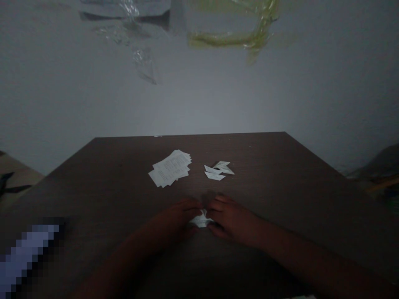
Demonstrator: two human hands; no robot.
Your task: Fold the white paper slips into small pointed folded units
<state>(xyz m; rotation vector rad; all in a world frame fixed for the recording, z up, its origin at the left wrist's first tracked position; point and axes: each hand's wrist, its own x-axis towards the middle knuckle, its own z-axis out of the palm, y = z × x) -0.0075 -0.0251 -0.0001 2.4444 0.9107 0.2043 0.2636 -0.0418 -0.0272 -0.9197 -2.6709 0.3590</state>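
Note:
A small folded piece of paper [202,220] lies near the front of the dark table, pinched between both hands. My left hand [183,216] grips its left side, fingers curled over the top edge and thumb at the near edge. On the right side, my right hand [227,218] holds it in the same way, thumb below and fingers above. The paper's middle shows between the hands; its ends are hidden under my fingers. Just beyond my right hand rest several small folded paper pieces [215,176] with slanted ends.
A fanned stack of printed paper sheets [171,168] lies behind my left hand. A pixelated blurred object [29,253] is at the left front of the brown table [124,162]. Behind the table rises a pale wall [199,91] with tape on it.

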